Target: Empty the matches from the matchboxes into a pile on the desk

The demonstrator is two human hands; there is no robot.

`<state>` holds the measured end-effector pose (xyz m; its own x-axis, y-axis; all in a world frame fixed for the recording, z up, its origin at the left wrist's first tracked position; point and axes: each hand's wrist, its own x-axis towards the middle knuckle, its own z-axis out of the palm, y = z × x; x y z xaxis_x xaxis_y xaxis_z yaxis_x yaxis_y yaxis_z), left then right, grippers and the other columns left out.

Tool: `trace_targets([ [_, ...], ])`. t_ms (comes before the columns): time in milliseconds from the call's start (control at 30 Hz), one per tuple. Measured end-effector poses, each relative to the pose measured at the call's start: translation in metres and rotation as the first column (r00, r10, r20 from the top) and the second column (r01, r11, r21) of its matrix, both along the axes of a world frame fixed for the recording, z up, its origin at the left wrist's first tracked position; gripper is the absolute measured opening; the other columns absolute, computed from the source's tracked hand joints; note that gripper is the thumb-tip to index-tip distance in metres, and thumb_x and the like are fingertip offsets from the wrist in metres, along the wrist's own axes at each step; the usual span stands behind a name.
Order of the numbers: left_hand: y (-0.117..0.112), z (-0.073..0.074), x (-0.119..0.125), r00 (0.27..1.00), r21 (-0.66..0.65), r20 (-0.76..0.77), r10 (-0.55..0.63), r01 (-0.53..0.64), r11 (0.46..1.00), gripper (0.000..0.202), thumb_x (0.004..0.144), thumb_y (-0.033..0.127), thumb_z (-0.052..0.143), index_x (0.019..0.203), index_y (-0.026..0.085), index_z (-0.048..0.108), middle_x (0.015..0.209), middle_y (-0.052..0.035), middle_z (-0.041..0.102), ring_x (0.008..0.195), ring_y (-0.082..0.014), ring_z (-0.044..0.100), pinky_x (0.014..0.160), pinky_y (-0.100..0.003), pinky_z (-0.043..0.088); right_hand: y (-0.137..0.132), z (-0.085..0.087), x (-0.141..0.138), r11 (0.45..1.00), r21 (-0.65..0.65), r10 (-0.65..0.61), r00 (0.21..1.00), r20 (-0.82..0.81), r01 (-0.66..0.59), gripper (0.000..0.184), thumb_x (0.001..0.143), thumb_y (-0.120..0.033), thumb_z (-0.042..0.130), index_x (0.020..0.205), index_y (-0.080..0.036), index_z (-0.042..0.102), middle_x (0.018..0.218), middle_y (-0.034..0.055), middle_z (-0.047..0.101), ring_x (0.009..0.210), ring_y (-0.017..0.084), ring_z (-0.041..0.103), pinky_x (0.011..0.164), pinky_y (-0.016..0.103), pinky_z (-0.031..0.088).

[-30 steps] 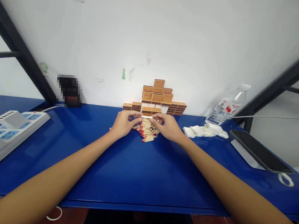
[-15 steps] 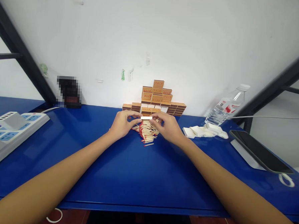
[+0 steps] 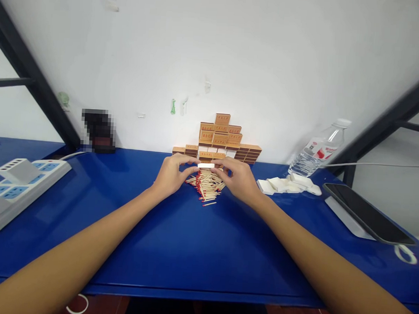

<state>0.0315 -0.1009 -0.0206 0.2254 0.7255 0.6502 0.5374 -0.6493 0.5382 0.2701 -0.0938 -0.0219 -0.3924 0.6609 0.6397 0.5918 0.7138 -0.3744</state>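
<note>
A small white matchbox tray is held level between my two hands, over the far part of a heap of matches. My left hand pinches its left end between thumb and fingers. At the right end, my right hand has the same pinch. The heap of red-tipped matches lies loose on the blue table, with one match apart at its near side. Behind my hands, orange-brown matchboxes are stacked in steps against the wall; my fingers hide part of the lowest row.
White trays lie piled on the right, before a tilted plastic water bottle. A phone rests near the right edge. Far left stand a power strip with white plugs and a pixelated dark object by the wall.
Both hands keep the white matchbox tray in nearly the same place. The whole view has shifted very slightly; nothing has been let go.
</note>
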Motion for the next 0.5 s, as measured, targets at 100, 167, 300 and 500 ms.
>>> trace_targets([
  [100, 0.0, 0.0, 0.0, 1.0, 0.011, 0.004, -0.007, 0.007, 1.0, 0.015, 0.09, 0.025, 0.077, 0.104, 0.026, 0.08, 0.101, -0.0033, 0.081, 0.094, -0.0224, 0.072, 0.087, -0.039, 0.055, -0.001, 0.002, 0.001, 1.0, 0.0, -0.01, 1.0, 0.013, 0.01, 0.021, 0.1, -0.035, 0.063, 0.112, -0.024, 0.076, 0.096, 0.0058, 0.075, 0.077, 0.02, 0.064, 0.076, 0.035, 0.049],
  [167, -0.001, 0.0, -0.001, 1.0, 0.015, 0.004, -0.013, 0.013, 1.0, 0.014, 0.09, 0.025, 0.077, 0.104, 0.026, 0.08, 0.101, -0.0034, 0.081, 0.095, -0.0224, 0.072, 0.088, -0.039, 0.055, -0.001, 0.002, 0.002, 1.0, 0.003, -0.014, 1.0, 0.025, 0.014, 0.021, 0.101, -0.035, 0.062, 0.112, -0.025, 0.076, 0.097, 0.0056, 0.075, 0.078, 0.021, 0.064, 0.077, 0.035, 0.049],
  [300, -0.001, 0.0, 0.0, 1.0, 0.023, 0.005, -0.009, 0.009, 1.0, 0.015, 0.091, 0.025, 0.076, 0.105, 0.027, 0.08, 0.104, -0.0035, 0.081, 0.096, -0.0226, 0.073, 0.09, -0.04, 0.056, -0.003, 0.002, 0.001, 0.999, 0.033, -0.01, 1.0, 0.028, 0.009, 0.02, 0.101, -0.034, 0.061, 0.111, -0.024, 0.075, 0.097, 0.0062, 0.074, 0.08, 0.021, 0.064, 0.077, 0.035, 0.049],
  [500, -0.003, 0.004, 0.001, 1.0, 0.045, 0.012, 0.015, -0.016, 0.999, 0.025, 0.093, 0.027, 0.074, 0.118, 0.025, 0.077, 0.106, -0.0048, 0.08, 0.095, -0.0215, 0.073, 0.089, -0.039, 0.057, -0.003, 0.014, 0.006, 0.999, 0.027, -0.042, 0.999, -0.032, 0.043, 0.023, 0.099, -0.038, 0.061, 0.103, -0.02, 0.075, 0.089, 0.007, 0.072, 0.071, 0.019, 0.06, 0.071, 0.034, 0.047],
])
